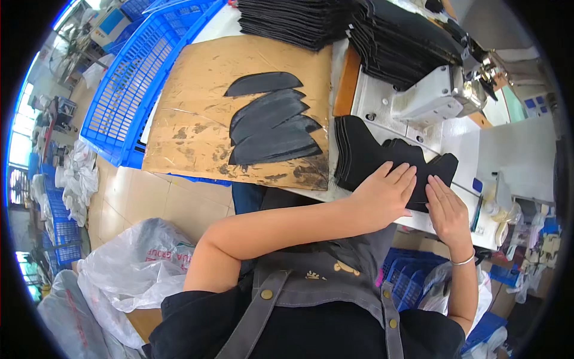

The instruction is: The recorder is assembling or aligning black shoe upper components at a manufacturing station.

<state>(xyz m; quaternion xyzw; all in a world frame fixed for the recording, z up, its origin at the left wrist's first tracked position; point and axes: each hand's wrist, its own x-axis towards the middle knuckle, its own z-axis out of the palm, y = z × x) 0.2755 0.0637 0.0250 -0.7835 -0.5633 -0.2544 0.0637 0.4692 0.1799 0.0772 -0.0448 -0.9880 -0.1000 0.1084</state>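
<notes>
While both hands lie flat on the stack of black cut pieces [382, 157], nothing is pinched: the left hand [385, 194] rests with fingers spread and extended over the stack's near edge, and the right hand [447, 210], just beside it at about three o'clock, presses down palm-first with fingers together. The stack sits on the white sewing-machine table [460, 143], at roughly seven o'clock from the sewing machine head [433, 96].

A likely slip, as I judge it, is the layers fanning out of register, since flat palms hold only the top piece and any sideways push would shear the ones beneath. The stack's near edge lies close to the table's lip, so loose pieces could slide off toward the lap.

At nine o'clock from the stack, several curved black pieces [272, 122] lie on a stained cardboard sheet [197, 96]; a sweeping left forearm could smear or drag them.
</notes>
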